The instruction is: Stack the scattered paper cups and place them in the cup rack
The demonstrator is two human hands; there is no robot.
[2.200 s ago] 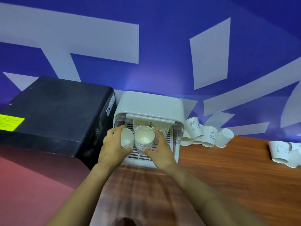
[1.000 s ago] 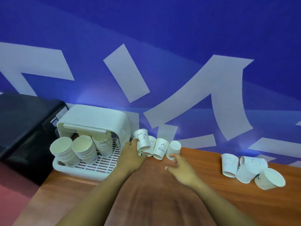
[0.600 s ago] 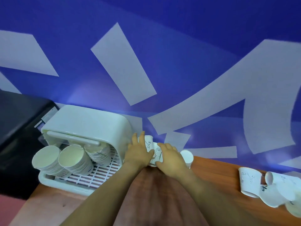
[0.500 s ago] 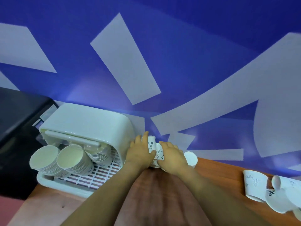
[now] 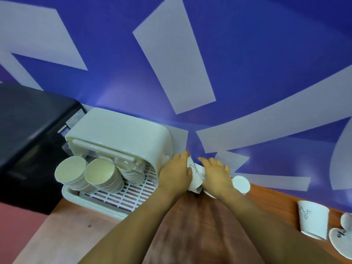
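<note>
A white cup rack (image 5: 122,134) with a raised lid stands at the table's back left, with three stacks of paper cups (image 5: 102,173) lying in it, mouths toward me. Just right of the rack, my left hand (image 5: 176,174) and my right hand (image 5: 216,177) close from both sides on a few white printed paper cups (image 5: 195,176) against the wall. Most of those cups are hidden under my fingers. One more cup (image 5: 241,183) lies on its side at my right hand's outer edge, mouth toward me.
A black box-like appliance (image 5: 28,134) stands left of the rack. More white cups (image 5: 312,219) sit on the wooden table (image 5: 200,235) at the far right edge. The blue and white wall runs right behind the cups.
My hands left the rack, moved right and closed round the cups beside it. The view swung right and then closer to the wall.
</note>
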